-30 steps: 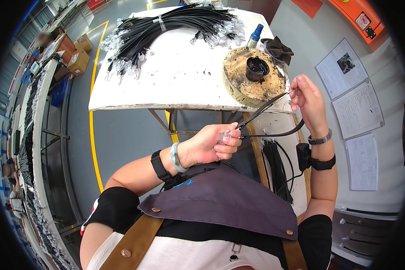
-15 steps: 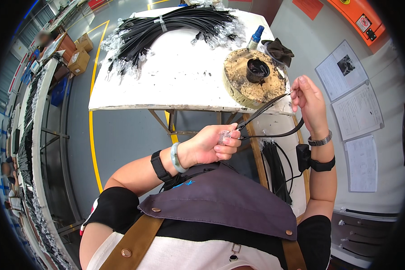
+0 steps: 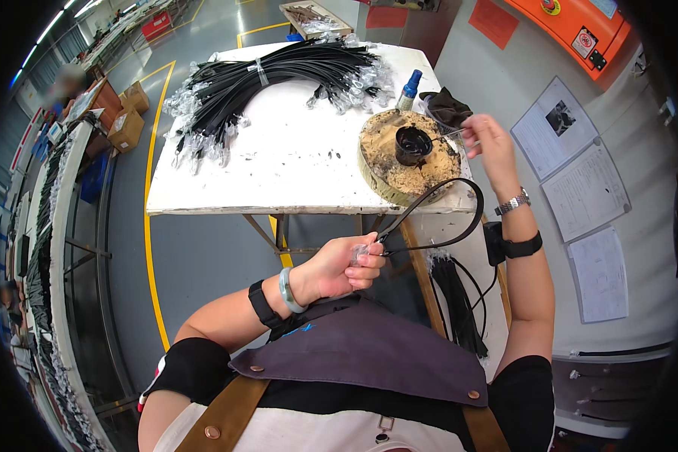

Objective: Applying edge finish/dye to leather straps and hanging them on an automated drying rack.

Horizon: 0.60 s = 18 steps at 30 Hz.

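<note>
My left hand [image 3: 339, 267] is closed around the ends of a thin black strap [image 3: 481, 205], which have clear plastic wrapping on them. The strap bows out to the right in an open loop. My right hand [image 3: 491, 142] pinches a thin rod-like tool [image 3: 453, 133], its tip reaching to the small black cup [image 3: 407, 154] of dark, glossy liquid. That cup sits on a round, tan, black-stained block [image 3: 377, 143] at the table's right end. The rod's tip is too small to make out clearly.
On the white table [image 3: 294, 158] lies a tied bundle of black straps [image 3: 279, 64] with plastic-wrapped ends. A blue-capped bottle [image 3: 409, 90] and dark cloth [image 3: 448, 109] stand behind the block. More black straps [image 3: 459, 309] hang below right. Papers [image 3: 557, 128] cover the right wall.
My right hand has moved up and away from the strap, carrying the thin tool to the cup. The strap has sprung into a wider loop, still held by my left hand.
</note>
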Each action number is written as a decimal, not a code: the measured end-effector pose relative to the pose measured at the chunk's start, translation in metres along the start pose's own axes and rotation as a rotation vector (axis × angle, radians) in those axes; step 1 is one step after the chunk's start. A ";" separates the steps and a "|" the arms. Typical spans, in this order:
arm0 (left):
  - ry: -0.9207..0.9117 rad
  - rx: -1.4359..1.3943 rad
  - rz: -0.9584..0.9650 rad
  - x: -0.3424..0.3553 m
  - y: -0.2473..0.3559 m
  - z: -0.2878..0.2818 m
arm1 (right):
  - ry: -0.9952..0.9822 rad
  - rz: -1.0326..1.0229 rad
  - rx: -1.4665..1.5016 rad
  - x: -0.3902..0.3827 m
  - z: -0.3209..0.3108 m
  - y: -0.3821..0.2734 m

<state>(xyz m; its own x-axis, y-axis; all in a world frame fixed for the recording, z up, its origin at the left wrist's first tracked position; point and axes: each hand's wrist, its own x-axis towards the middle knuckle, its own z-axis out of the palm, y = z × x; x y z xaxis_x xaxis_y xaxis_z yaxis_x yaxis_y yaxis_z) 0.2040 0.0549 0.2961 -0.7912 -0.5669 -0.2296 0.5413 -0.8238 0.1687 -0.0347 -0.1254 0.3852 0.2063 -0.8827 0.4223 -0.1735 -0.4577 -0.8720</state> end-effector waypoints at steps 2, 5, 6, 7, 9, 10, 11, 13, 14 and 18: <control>0.006 -0.005 -0.006 0.001 0.001 0.000 | -0.135 0.145 0.022 0.000 0.005 0.006; 0.003 -0.034 -0.007 0.002 0.002 0.000 | 0.009 0.172 0.103 0.004 -0.006 0.008; -0.009 -0.048 -0.006 0.003 0.002 0.000 | 0.098 0.162 0.147 0.003 -0.014 0.005; -0.030 -0.062 -0.003 0.003 0.003 0.000 | 0.097 0.178 0.147 0.001 -0.022 0.003; -0.053 -0.100 -0.006 0.004 0.004 0.003 | 0.135 0.158 0.394 -0.009 -0.038 -0.003; -0.071 -0.114 -0.004 0.005 0.006 0.004 | 0.141 0.171 0.392 -0.016 -0.041 -0.009; -0.113 -0.138 -0.003 0.007 0.007 0.004 | 0.107 0.203 0.452 -0.026 -0.041 -0.016; -0.124 -0.149 0.004 0.008 0.006 0.003 | 0.071 0.234 0.508 -0.052 -0.036 -0.027; -0.140 -0.151 0.015 0.010 0.006 0.003 | 0.079 0.239 0.506 -0.066 -0.031 -0.030; -0.153 -0.173 0.014 0.014 0.006 0.003 | 0.074 0.288 0.477 -0.107 -0.015 -0.034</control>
<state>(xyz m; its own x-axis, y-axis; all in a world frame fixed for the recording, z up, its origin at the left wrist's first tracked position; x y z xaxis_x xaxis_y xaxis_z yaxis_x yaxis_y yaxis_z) 0.1950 0.0423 0.2967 -0.8100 -0.5812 -0.0777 0.5829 -0.8125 0.0008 -0.0654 -0.0168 0.3731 0.1437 -0.9780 0.1514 0.2458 -0.1130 -0.9627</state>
